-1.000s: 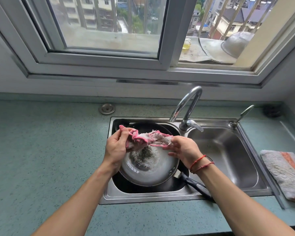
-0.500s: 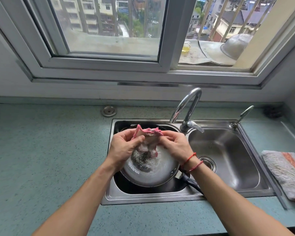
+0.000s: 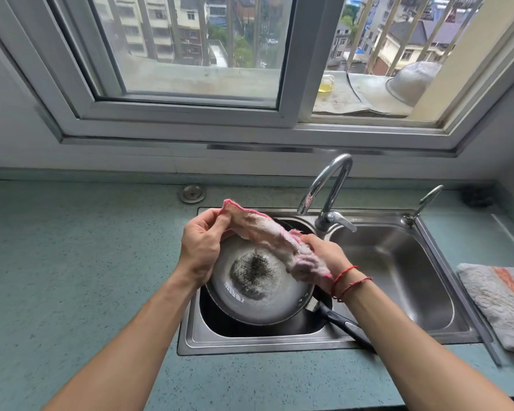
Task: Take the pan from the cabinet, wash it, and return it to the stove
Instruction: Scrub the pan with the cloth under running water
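A wrung pink cloth (image 3: 275,243) is gripped at either end by the closed left hand (image 3: 202,247) and right hand (image 3: 321,258). Directly beneath, the pan (image 3: 258,283) lies in the left basin (image 3: 190,336), apparently wet, its handle (image 3: 343,323) running toward the right forearm.

Soft, even daylight comes in through the window (image 3: 202,51) and fills the scene, leaving only faint shadows. The steel sink (image 3: 398,262) and tap (image 3: 330,188) carry pale glare. The wide lens bends the window frame and desk (image 3: 72,262) edges; the outer corners look slightly soft.
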The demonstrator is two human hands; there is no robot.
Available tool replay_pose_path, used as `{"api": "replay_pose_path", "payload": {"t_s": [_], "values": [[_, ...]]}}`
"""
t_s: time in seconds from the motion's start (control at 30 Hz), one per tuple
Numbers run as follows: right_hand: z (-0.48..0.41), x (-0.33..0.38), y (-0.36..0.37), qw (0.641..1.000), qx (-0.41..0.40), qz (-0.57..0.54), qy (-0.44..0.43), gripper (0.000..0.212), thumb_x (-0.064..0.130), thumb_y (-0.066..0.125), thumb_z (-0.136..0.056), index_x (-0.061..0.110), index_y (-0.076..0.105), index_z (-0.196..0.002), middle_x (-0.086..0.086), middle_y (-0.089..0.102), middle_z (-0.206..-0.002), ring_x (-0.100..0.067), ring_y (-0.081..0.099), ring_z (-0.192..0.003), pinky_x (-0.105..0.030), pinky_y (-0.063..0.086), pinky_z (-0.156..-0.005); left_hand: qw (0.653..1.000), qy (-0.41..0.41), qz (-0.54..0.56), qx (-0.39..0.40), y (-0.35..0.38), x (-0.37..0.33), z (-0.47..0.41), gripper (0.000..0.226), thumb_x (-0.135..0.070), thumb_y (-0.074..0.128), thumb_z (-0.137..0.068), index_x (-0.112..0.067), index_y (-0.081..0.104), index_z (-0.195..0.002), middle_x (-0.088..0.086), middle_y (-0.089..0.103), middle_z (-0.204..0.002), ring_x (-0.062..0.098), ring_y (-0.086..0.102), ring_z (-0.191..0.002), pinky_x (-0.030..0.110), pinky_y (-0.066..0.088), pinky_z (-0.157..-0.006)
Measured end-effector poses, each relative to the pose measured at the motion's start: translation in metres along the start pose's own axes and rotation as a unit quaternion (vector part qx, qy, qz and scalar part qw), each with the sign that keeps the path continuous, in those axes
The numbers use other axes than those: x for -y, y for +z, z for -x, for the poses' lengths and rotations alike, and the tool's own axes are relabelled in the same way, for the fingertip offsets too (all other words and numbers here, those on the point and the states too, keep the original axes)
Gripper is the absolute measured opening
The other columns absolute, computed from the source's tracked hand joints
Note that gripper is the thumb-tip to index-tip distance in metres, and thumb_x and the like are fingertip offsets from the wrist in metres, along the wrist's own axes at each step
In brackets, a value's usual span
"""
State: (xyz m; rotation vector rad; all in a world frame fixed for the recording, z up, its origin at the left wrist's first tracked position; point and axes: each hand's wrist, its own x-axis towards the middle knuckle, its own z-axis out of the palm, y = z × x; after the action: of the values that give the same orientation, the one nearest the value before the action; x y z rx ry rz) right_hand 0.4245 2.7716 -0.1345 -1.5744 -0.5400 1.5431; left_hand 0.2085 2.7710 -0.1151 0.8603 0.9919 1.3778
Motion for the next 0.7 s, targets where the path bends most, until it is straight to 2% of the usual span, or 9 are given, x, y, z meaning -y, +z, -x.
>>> {"api": "replay_pose_path", "payload": {"t_s": [0.07,0.13,0.23,0.3,0.37,0.47,0.53,0.63,0.7], "values": [[-0.001,-0.002,-0.001,0.998,0.047,0.025,-0.017,0.019,0.022,0.06,-0.093,0.007,0.073,-0.093,-0.011,0.062,-0.086,-0.022,0.058,-0.066,-0.029,0.048,-0.058,1.0,0.004,-0.01,-0.002,0.003,-0.002,0.0,0.017,-0.012,0.056,-0.096,0.001,0.065,-0.092,0.005,0.072,-0.076,0.014,0.067,-0.069,0.023,0.057,-0.067],[0.003,-0.004,0.0,0.989,0.13,0.071,-0.008,0.025,0.032,0.055,-0.097,0.018,0.064,-0.115,-0.009,0.062,-0.096,-0.024,0.058,-0.074,-0.028,0.046,-0.058,1.0,0.006,-0.023,-0.001,0.005,-0.001,0.0,0.016,-0.016,0.058,-0.095,-0.006,0.068,-0.087,0.007,0.069,-0.076,0.017,0.064,-0.068,0.027,0.056,-0.065],[0.012,-0.01,0.0,0.955,0.255,0.151,-0.001,0.032,0.041,0.072,-0.083,0.018,0.07,-0.106,-0.01,0.064,-0.088,-0.022,0.055,-0.066,-0.031,0.039,-0.061,0.999,0.009,-0.049,0.006,0.009,-0.001,0.0,0.018,-0.03,0.064,-0.088,-0.013,0.07,-0.084,0.01,0.065,-0.077,0.021,0.059,-0.067,0.032,0.053,-0.065],[0.014,-0.013,0.001,0.923,0.295,0.241,-0.047,0.028,0.031,0.078,-0.081,0.01,0.071,-0.097,-0.014,0.061,-0.081,-0.021,0.053,-0.063,-0.034,0.04,-0.059,0.998,0.011,-0.053,0.007,0.01,0.0,0.0,0.021,-0.031,0.065,-0.087,-0.011,0.07,-0.087,0.015,0.067,-0.08,0.026,0.061,-0.07,0.035,0.054,-0.068],[0.014,-0.011,0.001,0.907,0.292,0.288,-0.096,0.023,0.017,0.076,-0.083,-0.002,0.067,-0.092,-0.015,0.063,-0.077,-0.021,0.059,-0.064,-0.034,0.05,-0.059,0.999,0.004,-0.052,0.012,0.007,-0.001,-0.001,0.022,-0.03,0.065,-0.089,-0.009,0.071,-0.09,0.02,0.068,-0.084,0.03,0.064,-0.074,0.04,0.057,-0.073],[0.011,-0.003,0.001,0.919,0.237,0.28,-0.143,0.054,0.03,0.085,-0.064,-0.012,0.064,-0.09,-0.023,0.066,-0.084,-0.026,0.058,-0.08,-0.045,0.049,-0.08,0.998,-0.009,-0.06,-0.002,0.002,-0.002,-0.001,0.017,-0.022,0.061,-0.094,-0.007,0.069,-0.092,0.012,0.07,-0.08,0.02,0.066,-0.069,0.031,0.059,-0.067],[0.012,0.003,0.0,0.932,0.227,0.25,-0.135,0.062,0.027,0.088,-0.059,-0.016,0.06,-0.092,-0.022,0.063,-0.087,-0.027,0.057,-0.083,-0.042,0.048,-0.083,0.997,-0.005,-0.079,-0.012,-0.002,-0.002,-0.003,0.017,-0.02,0.059,-0.096,-0.007,0.069,-0.092,0.011,0.071,-0.08,0.019,0.067,-0.07,0.03,0.06,-0.067],[0.012,0.012,-0.007,0.919,0.234,0.294,-0.123,0.027,0.014,0.086,-0.07,0.004,0.063,-0.077,-0.012,0.065,-0.077,-0.02,0.06,-0.07,-0.027,0.051,-0.068,0.994,0.0,-0.108,-0.026,-0.01,-0.003,-0.005,0.017,-0.025,0.061,-0.095,-0.016,0.072,-0.085,0.017,0.069,-0.085,0.03,0.065,-0.077,0.047,0.056,-0.078],[0.013,0.015,-0.011,0.906,0.223,0.339,-0.12,0.024,0.015,0.083,-0.074,0.012,0.061,-0.066,-0.007,0.063,-0.068,-0.013,0.056,-0.061,-0.018,0.044,-0.057,0.992,-0.003,-0.114,-0.045,-0.013,-0.005,-0.006,0.021,-0.026,0.06,-0.096,-0.024,0.072,-0.078,0.016,0.068,-0.085,0.032,0.065,-0.078,0.056,0.054,-0.082]]}}
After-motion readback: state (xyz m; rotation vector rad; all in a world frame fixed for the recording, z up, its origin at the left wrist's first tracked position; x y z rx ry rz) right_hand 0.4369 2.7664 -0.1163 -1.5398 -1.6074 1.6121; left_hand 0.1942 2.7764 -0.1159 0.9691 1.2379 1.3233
